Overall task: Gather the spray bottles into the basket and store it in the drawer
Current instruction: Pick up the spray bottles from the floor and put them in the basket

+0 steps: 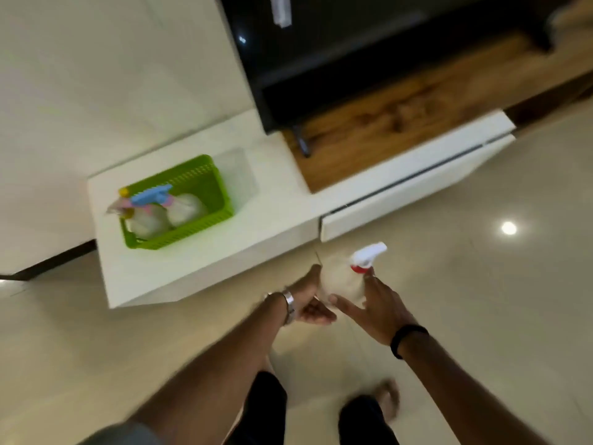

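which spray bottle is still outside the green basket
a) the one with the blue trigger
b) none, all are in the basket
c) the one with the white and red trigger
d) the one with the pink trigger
c: the white and red trigger bottle is held between the left hand and right hand over the floor, away from the green basket.

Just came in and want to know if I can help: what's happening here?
A person is tidying spray bottles into a green basket on a low white cabinet. Both hands, left and right, hold a clear bottle with a white and red trigger above the floor, in front of the cabinet. The basket already holds two bottles. The drawer to the right is slightly open; the basket is not in it yet.
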Demonstrator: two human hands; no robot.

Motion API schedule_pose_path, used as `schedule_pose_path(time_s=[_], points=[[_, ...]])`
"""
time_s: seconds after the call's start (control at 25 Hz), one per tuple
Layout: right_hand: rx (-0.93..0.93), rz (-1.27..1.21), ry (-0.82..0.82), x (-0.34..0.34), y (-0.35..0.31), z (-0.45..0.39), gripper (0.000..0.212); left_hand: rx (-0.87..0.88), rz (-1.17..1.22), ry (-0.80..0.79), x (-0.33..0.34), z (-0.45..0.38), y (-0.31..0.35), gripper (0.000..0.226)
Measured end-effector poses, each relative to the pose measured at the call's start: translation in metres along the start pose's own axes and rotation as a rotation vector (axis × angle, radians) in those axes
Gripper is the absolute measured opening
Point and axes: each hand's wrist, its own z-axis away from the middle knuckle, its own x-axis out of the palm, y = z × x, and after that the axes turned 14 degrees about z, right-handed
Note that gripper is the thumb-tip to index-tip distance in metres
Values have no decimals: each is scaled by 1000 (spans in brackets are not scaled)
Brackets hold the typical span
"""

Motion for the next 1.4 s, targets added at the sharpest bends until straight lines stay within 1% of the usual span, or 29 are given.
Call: schedule_pose_path(time_s=[0.12, 0.2, 0.24, 0.32, 0.4, 0.44, 0.48, 0.6, 0.68, 0.76, 0.84, 0.88, 0.96, 1.12, 1.24, 1.4], points=[[20, -3, 52, 2, -70, -30, 84, 76, 33, 5, -61, 19, 9, 92], [-3, -47, 71, 6, -120, -54, 91, 167, 79, 47, -108, 29, 15, 95], [-28, -77, 89, 6, -144, -66, 91, 244, 108, 69, -130, 32, 19, 94], [-77, -138, 146, 3, -189, -90, 83, 429, 180, 110, -168, 38, 27, 88], [-128, -210, 202, -2, -228, -117, 66, 598, 227, 175, -196, 46, 35, 72], [-145, -256, 223, -5, -243, -132, 62, 677, 195, 231, -206, 49, 38, 63], [-157, -295, 235, -7, -258, -149, 62, 755, 118, 290, -217, 51, 40, 56], [-158, -307, 251, -9, -295, -197, 69, 931, -217, 455, -249, 52, 34, 37], [-137, -226, 247, -6, -311, -224, 73, 1028, -418, 566, -266, 45, 25, 38], [-107, -114, 249, 1, -318, -245, 66, 1065, -577, 669, -278, 36, 17, 48], [-88, 27, 261, 13, -325, -265, 59, 1048, -665, 750, -291, 26, 11, 57], [-76, 71, 266, 19, -327, -273, 57, 1025, -700, 764, -296, 21, 8, 60], [-75, 120, 285, 33, -328, -284, 54, 981, -758, 751, -305, 10, 0, 64], [-154, 224, 373, 57, -324, -291, 51, 996, -819, 737, -313, -6, -9, 67], [-135, 301, 420, 73, -320, -291, 47, 1010, -815, 735, -315, -15, -13, 70], [-77, 364, 490, 83, -317, -293, 53, 1006, -805, 719, -314, -22, -17, 74]])
